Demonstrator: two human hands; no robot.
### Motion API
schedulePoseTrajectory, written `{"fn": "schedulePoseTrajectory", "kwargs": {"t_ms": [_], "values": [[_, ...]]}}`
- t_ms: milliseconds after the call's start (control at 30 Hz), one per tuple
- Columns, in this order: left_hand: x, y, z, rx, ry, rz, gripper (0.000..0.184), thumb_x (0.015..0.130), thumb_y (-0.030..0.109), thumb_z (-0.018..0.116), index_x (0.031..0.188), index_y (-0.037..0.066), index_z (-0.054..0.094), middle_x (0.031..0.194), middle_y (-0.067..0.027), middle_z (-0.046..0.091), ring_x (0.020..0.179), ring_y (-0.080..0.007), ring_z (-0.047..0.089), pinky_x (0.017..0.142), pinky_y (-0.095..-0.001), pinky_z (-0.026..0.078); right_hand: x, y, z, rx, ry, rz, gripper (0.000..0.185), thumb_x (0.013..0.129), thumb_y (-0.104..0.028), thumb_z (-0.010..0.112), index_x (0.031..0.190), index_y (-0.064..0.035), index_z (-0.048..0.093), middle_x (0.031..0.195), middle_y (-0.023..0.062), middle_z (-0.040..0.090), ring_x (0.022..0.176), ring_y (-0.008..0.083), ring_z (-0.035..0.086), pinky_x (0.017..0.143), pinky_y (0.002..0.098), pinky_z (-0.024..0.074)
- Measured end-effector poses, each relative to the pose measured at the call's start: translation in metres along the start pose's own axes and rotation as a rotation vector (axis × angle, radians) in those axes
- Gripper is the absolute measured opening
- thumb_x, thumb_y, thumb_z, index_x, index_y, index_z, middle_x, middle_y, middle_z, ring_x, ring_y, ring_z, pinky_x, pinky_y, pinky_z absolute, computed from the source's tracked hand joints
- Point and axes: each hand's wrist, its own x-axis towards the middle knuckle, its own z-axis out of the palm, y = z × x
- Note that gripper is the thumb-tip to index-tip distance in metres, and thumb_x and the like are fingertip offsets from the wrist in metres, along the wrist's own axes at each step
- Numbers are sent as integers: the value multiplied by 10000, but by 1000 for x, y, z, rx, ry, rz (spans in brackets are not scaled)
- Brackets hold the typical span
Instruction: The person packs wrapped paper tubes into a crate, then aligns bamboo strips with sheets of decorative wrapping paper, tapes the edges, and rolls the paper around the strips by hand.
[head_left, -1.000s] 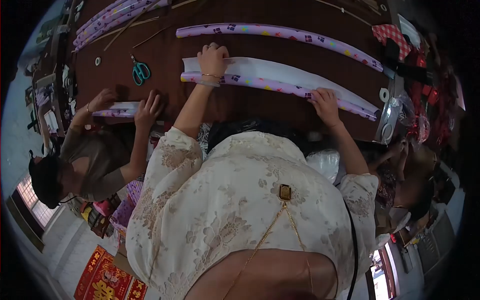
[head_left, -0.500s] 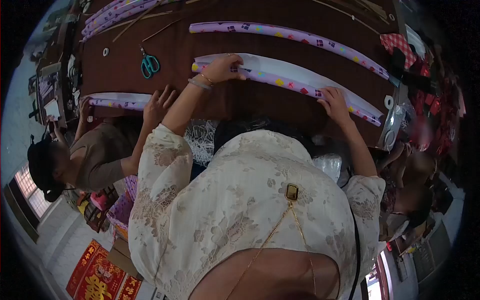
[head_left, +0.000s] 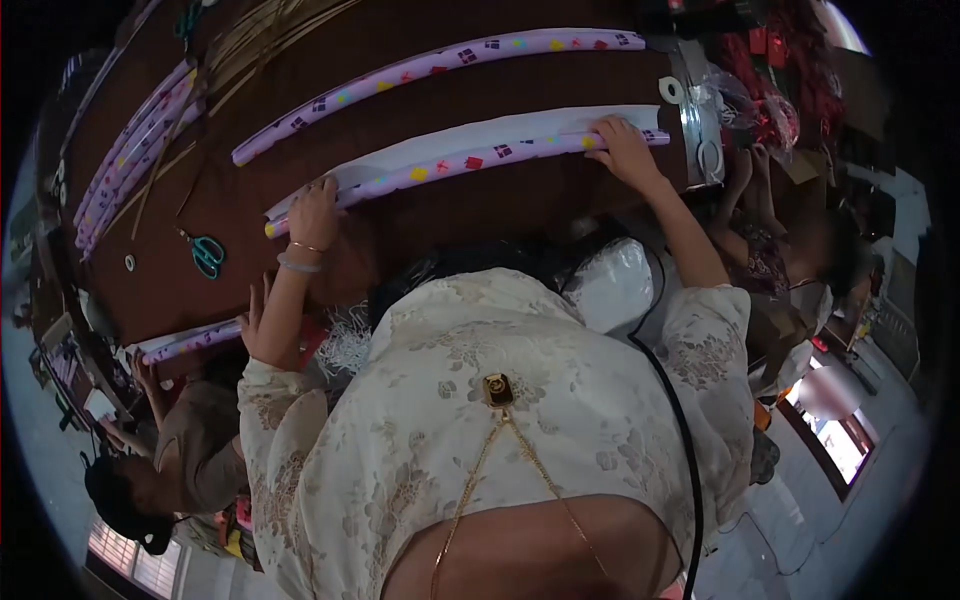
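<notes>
A lilac wrapping paper roll (head_left: 440,172) with colourful gift prints lies across the brown table in front of me. Its white inner side shows as a strip along the far edge. My left hand (head_left: 313,212) is closed over the roll near its left end, fingers bent round the paper. Close to the right end, my right hand (head_left: 625,150) grips the roll with the thumb on the near side and the fingers over the top. The undersides of both hands' fingers are hidden.
Beyond lies another lilac roll (head_left: 430,80). At left are stacked rolls (head_left: 135,160), teal-handled scissors (head_left: 205,255) and thin strips (head_left: 262,45). A white tape ring (head_left: 670,90) sits at the right edge. A co-worker (head_left: 205,425) handles paper at left; another person (head_left: 780,245) sits at right.
The view has turned, shifting the table's contents. My hands have moved further apart along the roll, each nearer its end. Both stay on the paper.
</notes>
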Motion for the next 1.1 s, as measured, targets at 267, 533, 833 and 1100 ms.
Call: {"fn": "schedulePoseTrajectory", "kwargs": {"t_ms": [267,533,833,1100], "values": [[-13,-6,20,121,54,55,194,782,52,494,974,26,473,935,-142,568,846,-288,579,688,-362,506,-2,35,-7,179,-89,32,421,711,-161,694,1047,-37,473,1096,148,460,1046,349,455,882,391,393],[-23,5,17,72,166,46,275,777,41,488,1047,-3,466,1039,-167,480,892,-320,540,740,-392,479,6,34,-12,245,-115,-28,384,734,-157,669,1053,-38,493,1067,134,465,1028,330,448,884,367,380],[-23,-3,34,35,100,-124,377,800,127,544,1134,-14,437,1121,-184,505,1065,-312,510,906,-370,426,9,47,-2,208,-89,-69,408,754,-174,653,1109,-38,505,1112,149,469,1065,334,439,914,377,369],[-29,-2,23,-31,93,-135,362,767,162,594,1088,36,484,1175,-168,503,1071,-327,505,922,-396,413,16,41,-9,156,-55,-48,387,785,-176,626,1127,-42,501,1112,158,487,1062,340,442,907,394,373]]}}
